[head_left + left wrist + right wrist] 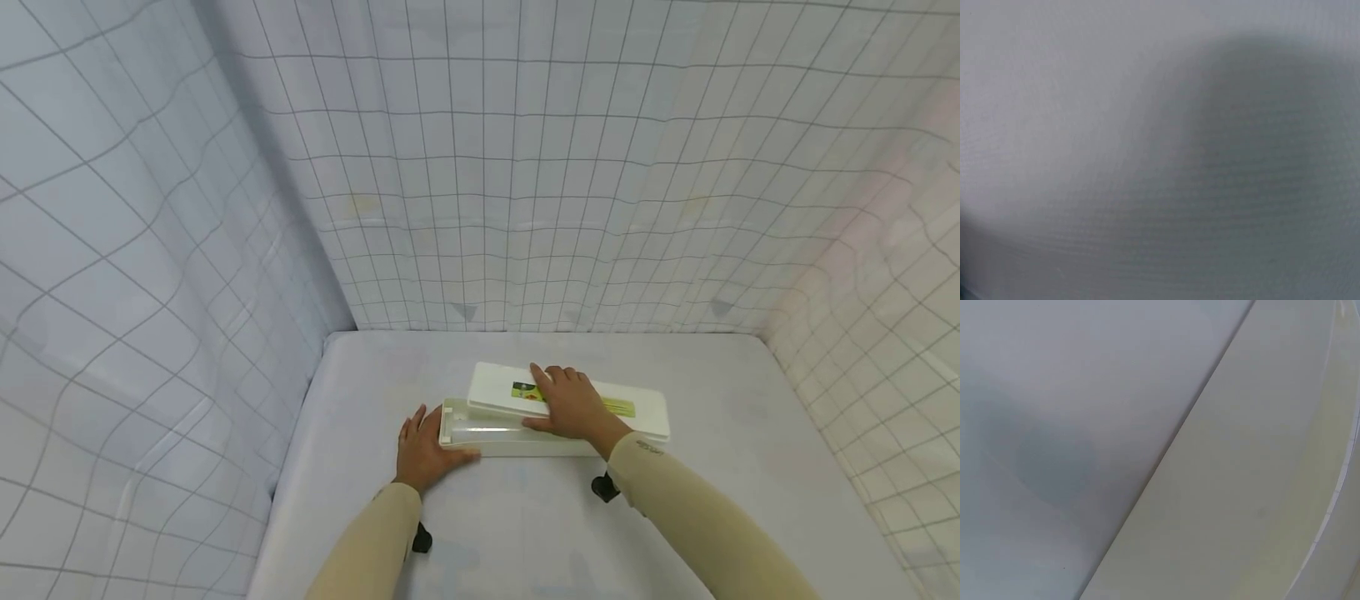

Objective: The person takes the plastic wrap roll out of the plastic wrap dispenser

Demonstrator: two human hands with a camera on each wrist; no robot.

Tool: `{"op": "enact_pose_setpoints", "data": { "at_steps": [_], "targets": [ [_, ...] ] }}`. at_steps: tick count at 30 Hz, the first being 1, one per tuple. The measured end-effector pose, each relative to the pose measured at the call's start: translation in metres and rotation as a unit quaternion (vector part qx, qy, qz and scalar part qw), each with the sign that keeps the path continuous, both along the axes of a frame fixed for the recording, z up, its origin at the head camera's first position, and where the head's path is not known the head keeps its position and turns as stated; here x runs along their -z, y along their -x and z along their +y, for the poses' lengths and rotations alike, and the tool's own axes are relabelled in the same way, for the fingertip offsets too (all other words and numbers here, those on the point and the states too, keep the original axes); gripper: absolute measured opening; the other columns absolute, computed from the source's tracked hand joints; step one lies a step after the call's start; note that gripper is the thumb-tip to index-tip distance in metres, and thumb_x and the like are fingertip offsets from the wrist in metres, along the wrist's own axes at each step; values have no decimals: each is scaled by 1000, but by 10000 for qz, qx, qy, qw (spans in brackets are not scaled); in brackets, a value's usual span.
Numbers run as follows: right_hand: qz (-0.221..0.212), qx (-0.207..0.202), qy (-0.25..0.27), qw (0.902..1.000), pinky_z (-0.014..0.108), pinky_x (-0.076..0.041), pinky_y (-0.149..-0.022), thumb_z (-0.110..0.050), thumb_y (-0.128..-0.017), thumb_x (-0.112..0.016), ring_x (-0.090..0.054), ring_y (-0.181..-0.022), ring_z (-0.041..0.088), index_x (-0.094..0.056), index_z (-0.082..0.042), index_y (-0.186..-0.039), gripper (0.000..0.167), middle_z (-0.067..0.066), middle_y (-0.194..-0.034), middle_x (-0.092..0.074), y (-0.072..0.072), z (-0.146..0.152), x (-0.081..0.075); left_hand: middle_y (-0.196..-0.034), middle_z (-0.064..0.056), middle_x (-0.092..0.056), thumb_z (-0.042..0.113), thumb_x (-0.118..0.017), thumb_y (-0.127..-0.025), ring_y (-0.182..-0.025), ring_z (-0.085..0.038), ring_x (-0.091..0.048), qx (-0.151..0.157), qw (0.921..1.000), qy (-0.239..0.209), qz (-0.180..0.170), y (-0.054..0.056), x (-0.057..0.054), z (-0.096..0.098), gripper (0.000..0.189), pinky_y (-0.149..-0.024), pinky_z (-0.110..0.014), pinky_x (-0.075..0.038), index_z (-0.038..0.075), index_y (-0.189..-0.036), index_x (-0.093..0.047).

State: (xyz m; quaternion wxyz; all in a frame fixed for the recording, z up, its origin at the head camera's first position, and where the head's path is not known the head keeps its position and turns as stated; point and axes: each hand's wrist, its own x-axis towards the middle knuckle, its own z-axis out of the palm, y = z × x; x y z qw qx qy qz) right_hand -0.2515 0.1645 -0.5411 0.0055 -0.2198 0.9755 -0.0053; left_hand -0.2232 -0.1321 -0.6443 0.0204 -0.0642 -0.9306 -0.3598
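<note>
A long cream cling-film dispenser box [517,448] lies across the table, its left part uncovered. Inside shows a pale, shiny roll [480,430]. The white lid [637,408], with a green label, sits askew over the box, shifted to the right and back. My left hand [423,454] holds the box's left end, thumb along the front wall. My right hand [573,404] spans the lid from above, fingers over the far edge and thumb at the near edge. In the right wrist view, the box's front wall [1210,475] runs diagonally; neither wrist view shows a hand.
The table [510,533] has a pale cover. Checked white cloth [495,167] hangs behind it and along both sides. A black wrist device [604,487] sits under the right cuff, another [422,538] beside the left sleeve. Only pale cloth [1054,112] and shadow fill the left wrist view.
</note>
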Motion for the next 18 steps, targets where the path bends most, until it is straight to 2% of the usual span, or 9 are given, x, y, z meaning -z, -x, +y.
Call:
{"op": "enact_pose_setpoints", "data": {
  "at_steps": [8, 18],
  "targets": [
    [31, 154, -21, 9999, 57, -51, -105, -77, -87, -59, -57, -126, 42, -30, -10, -160, 103, 21, -143, -55, 0, 16, 0, -148, -2, -59, 66, -89, -61, -155, -36, -28, 36, 10000, 22, -63, 0, -3, 1, 108, -127, -59, -13, 20, -150, -50],
    [9, 371, -19, 9993, 58, -52, -102, -76, -88, -59, -58, -124, 42, -30, -8, -160, 104, 23, -143, -55, -3, 41, 0, -148, -3, -59, 67, -89, -60, -155, -36, -28, 16, 10000, 26, -69, 0, 0, 0, 109, -128, -58, -12, 21, -151, -49]
  ]
}}
